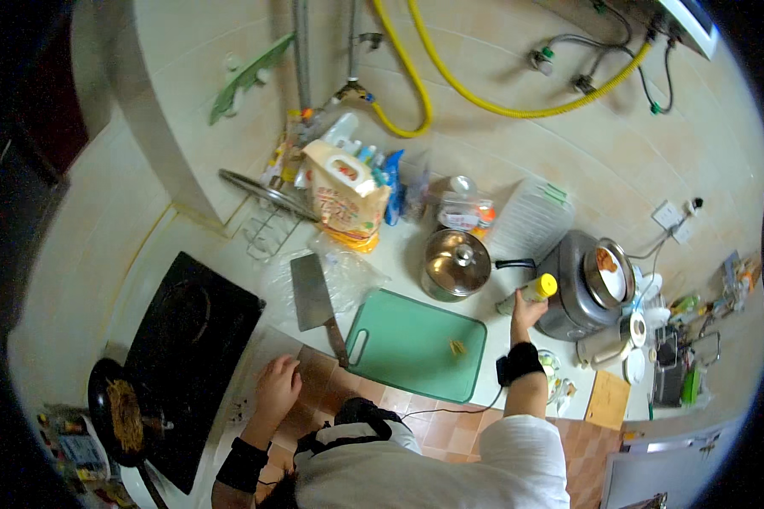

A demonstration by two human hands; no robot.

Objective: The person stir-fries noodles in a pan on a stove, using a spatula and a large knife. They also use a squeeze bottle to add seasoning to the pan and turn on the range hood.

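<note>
My right hand point(527, 310) is closed around a clear container with a yellow lid point(547, 285), at the counter between the saucepan and a grey rice cooker point(563, 277). A lidded steel saucepan point(451, 273) with a black handle stands just left of it. My left hand point(279, 385) is empty over the counter's front edge, fingers loosely bent, between the black cooktop point(194, 343) and the green cutting board point(414, 347). Some small yellowish strips point(457, 347) lie on the board. A cleaver point(312, 292) rests beside it, its handle reaching the board's left edge.
A black frying pan point(118, 407) holding browned food sits at the cooktop's left side. Behind the cleaver are a plastic bag point(350, 270), a large food bag point(347, 197) and a leaning pan lid point(264, 191). A steel bowl point(611, 270) tops the rice cooker; an electric kettle point(595, 347) stands nearby.
</note>
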